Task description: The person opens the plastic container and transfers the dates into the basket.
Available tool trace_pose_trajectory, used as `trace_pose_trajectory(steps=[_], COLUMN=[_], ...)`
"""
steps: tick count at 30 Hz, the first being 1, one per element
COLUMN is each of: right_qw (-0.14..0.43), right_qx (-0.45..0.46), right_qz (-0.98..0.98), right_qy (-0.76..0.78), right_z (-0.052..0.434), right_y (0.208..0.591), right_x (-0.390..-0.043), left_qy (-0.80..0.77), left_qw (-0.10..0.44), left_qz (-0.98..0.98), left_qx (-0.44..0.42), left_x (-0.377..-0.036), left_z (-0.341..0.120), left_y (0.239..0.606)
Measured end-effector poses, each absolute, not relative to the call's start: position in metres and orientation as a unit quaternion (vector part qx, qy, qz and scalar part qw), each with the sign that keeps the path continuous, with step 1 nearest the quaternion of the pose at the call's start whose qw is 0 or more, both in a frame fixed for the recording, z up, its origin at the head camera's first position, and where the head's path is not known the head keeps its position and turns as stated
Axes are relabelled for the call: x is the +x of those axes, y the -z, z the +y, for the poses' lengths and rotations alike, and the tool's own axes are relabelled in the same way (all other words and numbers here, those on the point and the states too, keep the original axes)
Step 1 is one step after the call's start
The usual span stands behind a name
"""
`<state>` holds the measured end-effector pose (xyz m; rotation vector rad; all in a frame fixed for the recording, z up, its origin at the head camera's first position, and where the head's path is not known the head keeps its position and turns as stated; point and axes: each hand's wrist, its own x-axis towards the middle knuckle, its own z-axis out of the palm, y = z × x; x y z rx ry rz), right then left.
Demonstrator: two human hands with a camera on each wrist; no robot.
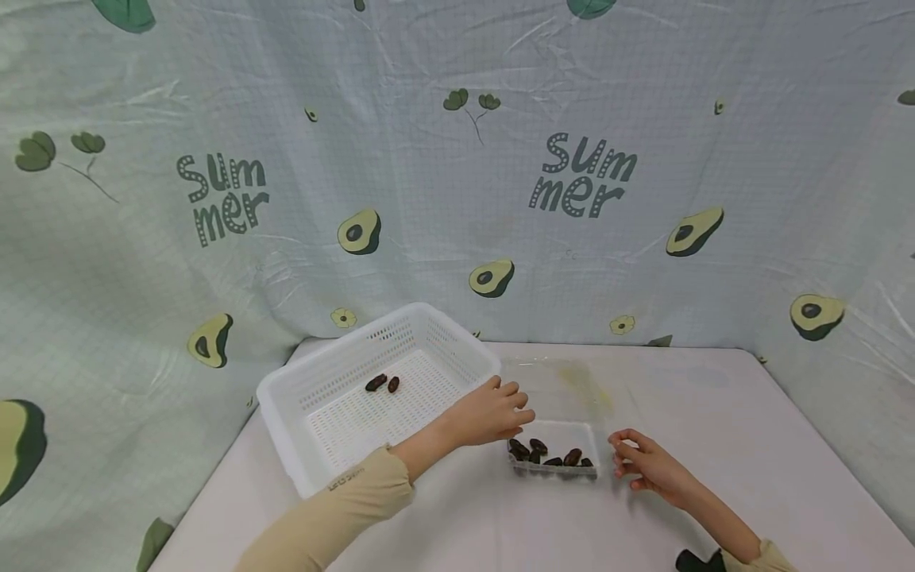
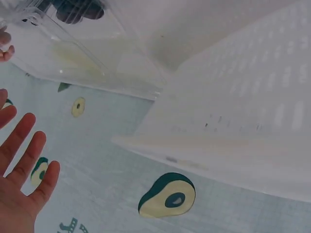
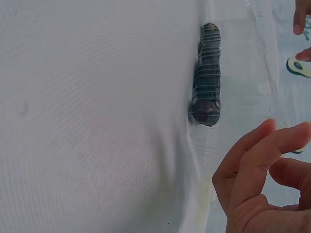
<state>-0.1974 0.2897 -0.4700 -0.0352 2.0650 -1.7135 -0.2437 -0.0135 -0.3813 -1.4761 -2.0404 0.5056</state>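
Clock positions are taken from the clear container (image 1: 572, 433) in the head view. The container rests on the table (image 1: 758, 445) and holds several dark fruits (image 1: 573, 457), mostly toward 6 o'clock. The left hand (image 1: 493, 411) is at 10 o'clock: fingers extended and spread, empty. The right hand (image 1: 654, 469) is at 3 o'clock, near the container: fingers loosely bent, empty. The white basket (image 1: 429, 380), between 9 and 10 o'clock, contains two loose fruits (image 1: 394, 384).
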Motion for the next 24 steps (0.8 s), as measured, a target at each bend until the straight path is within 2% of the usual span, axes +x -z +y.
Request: trace_pose_trajectory(steps=[8, 14, 24], right_qw=[0.226, 0.227, 0.226], right_qx=[-0.014, -0.008, -0.007], right_qz=[0.751, 0.751, 0.751], right_qy=[0.62, 0.619, 0.62], right_z=[0.292, 0.294, 0.294], right_y=[0.468, 0.469, 0.47], right_x=[-0.193, -0.192, -0.192], left_qy=[-0.23, -0.241, -0.23], left_qw=[0.226, 0.22, 0.172], left_qz=[-0.766, -0.771, -0.798], left_qx=[-0.557, -0.547, -0.529], left_x=[-0.243, -0.248, -0.26], left_z=[0.012, 0.025, 0.038], left_y=[0.404, 0.425, 0.447])
